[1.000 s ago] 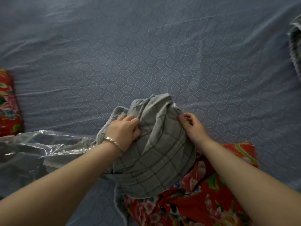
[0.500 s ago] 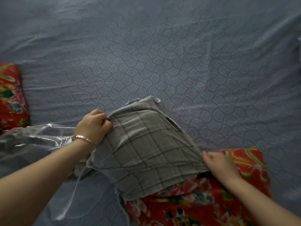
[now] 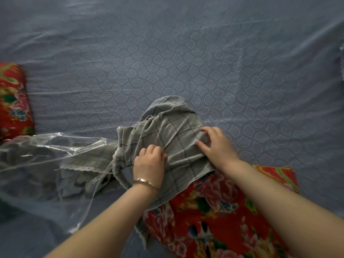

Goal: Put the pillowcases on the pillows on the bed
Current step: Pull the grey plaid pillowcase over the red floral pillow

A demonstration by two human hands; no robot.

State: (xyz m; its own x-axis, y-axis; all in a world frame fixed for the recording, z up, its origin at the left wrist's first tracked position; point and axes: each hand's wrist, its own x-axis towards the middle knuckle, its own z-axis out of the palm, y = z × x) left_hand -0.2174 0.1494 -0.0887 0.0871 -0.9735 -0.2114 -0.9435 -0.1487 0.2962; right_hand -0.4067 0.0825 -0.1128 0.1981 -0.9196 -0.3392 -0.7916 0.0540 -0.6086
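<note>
A grey checked pillowcase (image 3: 173,127) is bunched over the far end of a red floral pillow (image 3: 214,211) lying on the bed in front of me. My left hand (image 3: 149,164), with a bracelet at the wrist, grips a fold of the pillowcase near its middle. My right hand (image 3: 216,146) lies on the cloth's right side with fingers spread and slightly bent, somewhat blurred. The pillow's near part is bare; its far end is hidden under the cloth.
A clear plastic bag (image 3: 46,151) with more grey lace-edged cloth (image 3: 78,168) lies at left. A second red floral pillow (image 3: 13,101) is at the left edge. The blue patterned bed sheet (image 3: 186,62) stretches beyond. Something grey shows at the right edge (image 3: 342,60).
My left hand moved right from the cloth's left edge to its middle and bunched it. My right hand rose from the lower right hem onto the cloth's upper right side.
</note>
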